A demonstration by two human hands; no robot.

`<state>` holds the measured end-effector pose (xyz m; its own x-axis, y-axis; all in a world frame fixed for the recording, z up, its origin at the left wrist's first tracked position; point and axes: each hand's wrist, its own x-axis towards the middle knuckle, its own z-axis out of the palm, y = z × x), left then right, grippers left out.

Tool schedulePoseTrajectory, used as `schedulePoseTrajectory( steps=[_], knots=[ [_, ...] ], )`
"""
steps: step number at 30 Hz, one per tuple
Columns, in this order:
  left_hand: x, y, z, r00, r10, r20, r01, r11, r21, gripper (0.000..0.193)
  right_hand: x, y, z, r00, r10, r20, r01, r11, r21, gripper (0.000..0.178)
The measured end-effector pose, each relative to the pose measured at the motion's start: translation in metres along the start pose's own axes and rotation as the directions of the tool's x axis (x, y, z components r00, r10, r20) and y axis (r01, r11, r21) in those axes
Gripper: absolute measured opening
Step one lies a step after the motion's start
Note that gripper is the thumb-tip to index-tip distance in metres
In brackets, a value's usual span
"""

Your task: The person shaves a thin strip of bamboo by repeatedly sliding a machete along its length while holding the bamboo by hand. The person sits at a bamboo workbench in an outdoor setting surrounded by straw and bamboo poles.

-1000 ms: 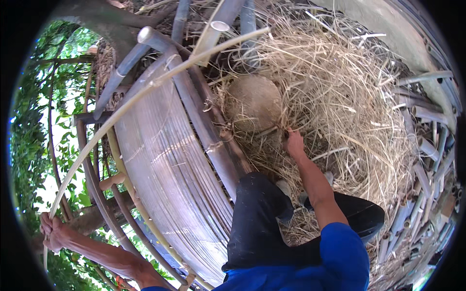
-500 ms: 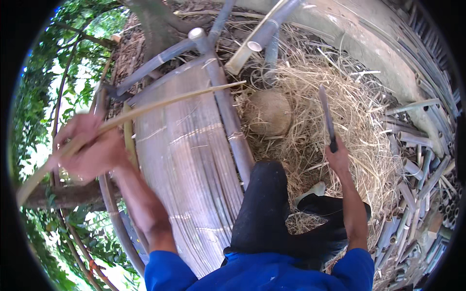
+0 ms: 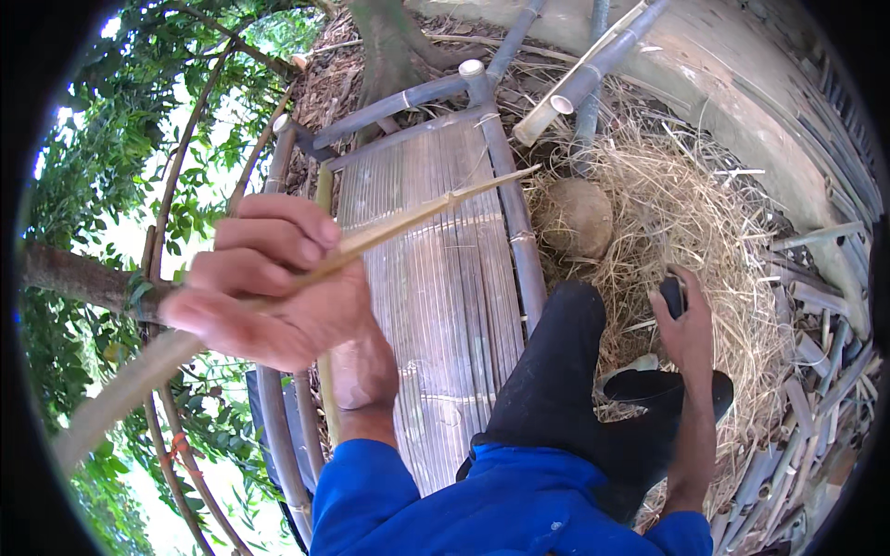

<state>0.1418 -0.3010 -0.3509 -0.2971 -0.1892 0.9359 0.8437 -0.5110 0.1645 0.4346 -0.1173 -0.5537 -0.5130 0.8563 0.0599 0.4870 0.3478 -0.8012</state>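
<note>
My left hand (image 3: 269, 292) is closed around a long, pale bamboo strip (image 3: 408, 218), thin and flat, which slants up over the bamboo slat platform (image 3: 436, 278); its lower end blurs out toward the leaves. To the right of the platform lies a loose bed of dry straw (image 3: 705, 232) with a round brownish lump (image 3: 577, 218) nestled in it. My right hand (image 3: 688, 329) grips a dark handle (image 3: 673, 295) there; the blade is hidden from view.

Bright blue sleeves (image 3: 445, 505) on both arms, bare forearms, black trousers (image 3: 556, 389), black rubber boot (image 3: 672, 389)
</note>
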Motion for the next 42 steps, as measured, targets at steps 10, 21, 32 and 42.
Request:
schedulePoseTrajectory(
  steps=[10, 21, 32, 42],
  knots=[
    [-0.062, 0.051, 0.023, 0.964, 0.084, 0.252, -0.11, 0.99, 0.092, 0.044, -0.022, -0.08, 0.047, 0.95, -0.313, 0.011, 0.304, 0.931, 0.201, 0.044],
    [-0.076, 0.056, 0.043, 0.968, 0.167, 0.19, -0.202, 0.962, 0.184, 0.043, -0.02, -0.085, 0.065, 0.859, -0.493, 0.139, 0.494, 0.869, 0.025, 0.045],
    [-0.065, 0.047, 0.044, 0.964, 0.253, 0.086, -0.263, 0.953, 0.15, 0.041, -0.009, -0.084, 0.074, 0.864, -0.485, 0.136, 0.478, 0.875, 0.081, 0.033],
    [-0.031, 0.022, 0.052, 0.956, 0.289, 0.047, -0.292, 0.951, 0.101, 0.042, 0.096, -0.006, 0.188, 0.879, -0.467, 0.099, 0.461, 0.884, 0.082, 0.034]
  ],
)
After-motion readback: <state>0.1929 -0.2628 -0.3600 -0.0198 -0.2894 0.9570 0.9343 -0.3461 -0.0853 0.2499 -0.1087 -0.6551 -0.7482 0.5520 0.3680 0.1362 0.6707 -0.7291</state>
